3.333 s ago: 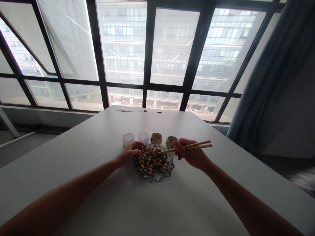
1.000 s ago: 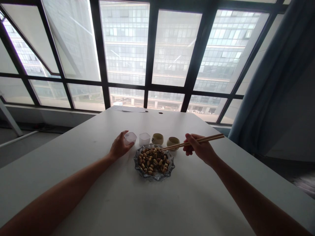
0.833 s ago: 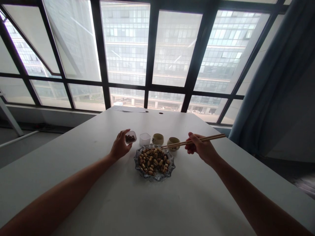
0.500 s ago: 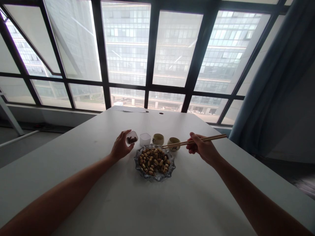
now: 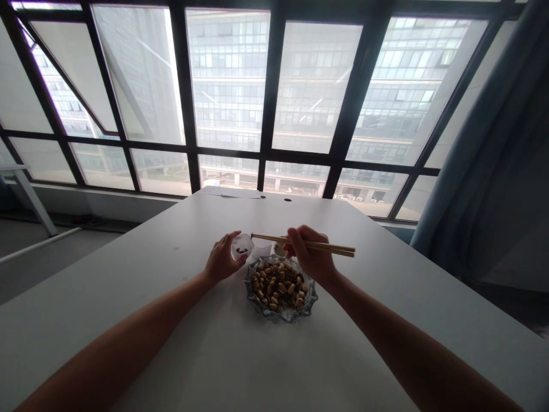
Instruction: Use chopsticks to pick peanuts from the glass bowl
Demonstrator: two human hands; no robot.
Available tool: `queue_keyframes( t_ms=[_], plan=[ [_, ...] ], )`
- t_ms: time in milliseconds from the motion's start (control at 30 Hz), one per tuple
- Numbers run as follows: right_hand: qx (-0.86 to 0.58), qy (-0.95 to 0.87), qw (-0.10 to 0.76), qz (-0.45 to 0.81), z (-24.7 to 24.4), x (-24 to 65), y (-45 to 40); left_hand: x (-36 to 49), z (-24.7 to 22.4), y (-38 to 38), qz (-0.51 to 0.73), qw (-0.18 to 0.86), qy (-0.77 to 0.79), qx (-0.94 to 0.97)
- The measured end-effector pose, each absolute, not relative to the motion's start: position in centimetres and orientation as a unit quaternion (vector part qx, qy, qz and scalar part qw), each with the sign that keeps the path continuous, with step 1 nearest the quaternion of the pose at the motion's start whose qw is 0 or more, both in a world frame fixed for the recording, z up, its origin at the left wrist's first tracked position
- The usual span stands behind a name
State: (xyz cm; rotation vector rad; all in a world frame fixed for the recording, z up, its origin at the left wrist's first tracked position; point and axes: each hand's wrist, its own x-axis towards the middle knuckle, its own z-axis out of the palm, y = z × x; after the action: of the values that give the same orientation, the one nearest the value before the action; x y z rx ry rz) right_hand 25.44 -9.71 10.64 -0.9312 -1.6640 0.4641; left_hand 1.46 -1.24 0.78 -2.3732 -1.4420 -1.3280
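My left hand (image 5: 225, 257) holds a small clear cup (image 5: 242, 246) with a few dark seeds in it, tilted toward me. In my right hand (image 5: 309, 252) is a pair of wooden chopsticks (image 5: 334, 247), whose tips are at the cup's right rim with something small and dark between them. Just in front of the hands stands a scalloped glass bowl (image 5: 281, 315) of nuts and dark seeds. Behind it are a second clear cup (image 5: 262, 249) and a pale green cup (image 5: 279, 249), partly covered by my right hand and the chopsticks.
All this is on a long white table (image 5: 240, 355). Papers (image 5: 234, 193) lie at its far end, before large windows. A blue curtain (image 5: 467, 160) hangs at the right, and a white metal frame (image 5: 36, 203) stands at the left.
My right hand has moved left, bringing the chopstick tips from the bowl's far edge to the held cup. It now hides the rightmost green cup. The view has shifted slightly.
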Motion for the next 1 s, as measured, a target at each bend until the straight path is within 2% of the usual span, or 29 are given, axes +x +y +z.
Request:
queue_keyframes(
  t_ms=[200, 400, 467, 700, 800, 867, 1000],
  plan=[
    [-0.404, -0.743, 0.495, 0.198, 10.3, 23.7, -7.0, 1.3, 0.9, -1.4, -0.433, 0.028, -0.468, -0.77],
    [-0.413, -0.675, 0.559, 0.249, 10.6, 27.7, -9.1, 1.3, 0.6, -1.3, -0.436, 0.011, -0.474, -0.765],
    [-0.43, -0.653, 0.557, 0.281, 11.1, 29.7, -10.2, 1.3, 0.6, -1.3, -0.429, 0.008, -0.481, -0.764],
    [-0.461, -0.679, 0.375, 0.431, 11.3, 33.4, -12.0, 1.2, 0.2, -1.1, -0.405, 0.001, -0.519, -0.753],
    [-0.448, -0.688, 0.33, 0.466, 10.4, 32.8, -12.1, 1.3, 0.1, -0.9, -0.402, -0.007, -0.527, -0.749],
    [-0.445, -0.682, 0.345, 0.467, 9.7, 32.1, -12.0, 1.3, 0.0, -0.9, -0.395, -0.013, -0.533, -0.748],
    [-0.444, -0.659, 0.445, 0.413, 8.5, 31.1, -11.6, 1.6, 0.1, -0.9, -0.374, -0.018, -0.556, -0.742]
  ],
)
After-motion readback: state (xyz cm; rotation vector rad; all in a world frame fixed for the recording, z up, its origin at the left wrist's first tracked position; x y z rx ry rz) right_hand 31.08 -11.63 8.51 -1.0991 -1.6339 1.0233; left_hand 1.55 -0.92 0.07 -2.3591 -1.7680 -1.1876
